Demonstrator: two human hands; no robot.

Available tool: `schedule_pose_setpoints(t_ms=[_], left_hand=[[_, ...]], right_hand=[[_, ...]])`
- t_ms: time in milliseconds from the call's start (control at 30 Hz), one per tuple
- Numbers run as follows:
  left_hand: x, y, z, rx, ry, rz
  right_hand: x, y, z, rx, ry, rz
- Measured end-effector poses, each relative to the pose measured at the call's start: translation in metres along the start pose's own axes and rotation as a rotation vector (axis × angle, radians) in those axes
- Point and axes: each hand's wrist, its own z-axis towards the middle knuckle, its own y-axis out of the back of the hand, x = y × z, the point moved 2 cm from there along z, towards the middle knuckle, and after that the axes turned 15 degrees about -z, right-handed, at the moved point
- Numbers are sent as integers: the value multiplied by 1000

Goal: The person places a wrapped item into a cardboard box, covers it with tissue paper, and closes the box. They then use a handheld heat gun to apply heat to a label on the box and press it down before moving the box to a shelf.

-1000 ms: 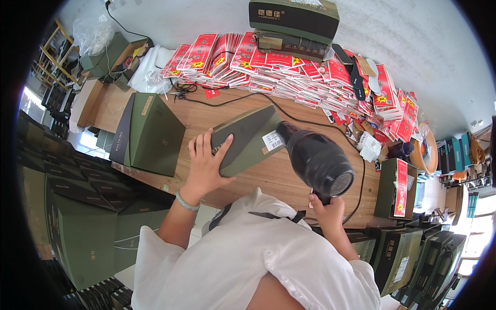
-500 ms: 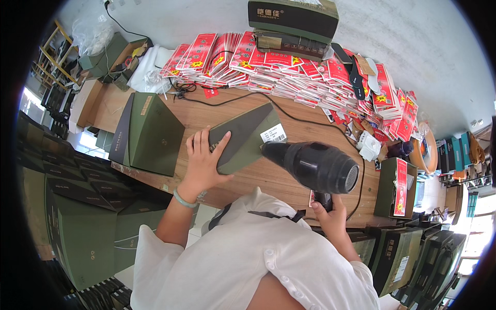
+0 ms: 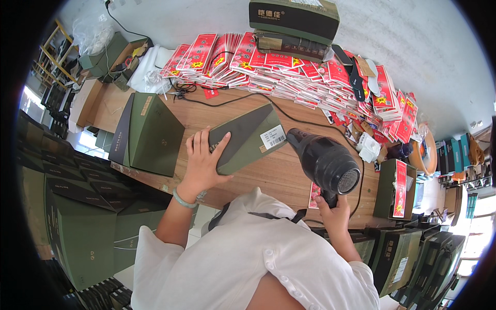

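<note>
Two hands busy in the head view, and that's the only angle here. The left hand [image 3: 202, 163] lies over the left end of a dark green box [image 3: 242, 135], fingers fanned out and resting on it, not wrapped tight. The box sits slantwise on the wooden surface [image 3: 253, 183] in front of the person, white label [image 3: 273, 137] at its right end. The right hand [image 3: 336, 214] has its fingers curled round the handle of a black hair dryer [image 3: 326, 159], nozzle near that label. Can't tell if it's blowing.

So what could go wrong? If it's hot and lingers on one spot, I'd guess the label curls or the cardboard warps. Also, that left-hand hold looks pretty light and it's all at one end, so a bump from the nozzle could swivel the box.

Then there's the black cord [image 3: 305, 121] running behind the box: one snag and the dryer gets yanked off aim. A red card [image 3: 314, 195] by the dryer handle could get swept away too.

Further out, the bigger green box [image 3: 157, 137] is close to the left edge, so an elbow might tip it. And the heap of red packets [image 3: 294, 85] looks loose, with boxes [image 3: 292, 23] stacked on top; a knock might start a slide.
</note>
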Motion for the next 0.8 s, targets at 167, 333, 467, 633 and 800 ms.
schedule_pose_setpoints(t_ms=[167, 333, 467, 633, 800], left_hand=[[1, -2, 0, -12, -6, -3], [1, -2, -1, -9, -4, -11], [0, -2, -1, -11, -3, -5], [-1, -2, -3, -16, -3, -5], [-1, -4, -4, -37, -19, -13]], right_hand=[[16, 4, 3, 34, -135, 54], [8, 2, 11, -9, -35, 33], [15, 3, 18, -1, -17, 41], [7, -7, 29, -106, 157, -23], [8, -8, 27, -29, 56, -14]])
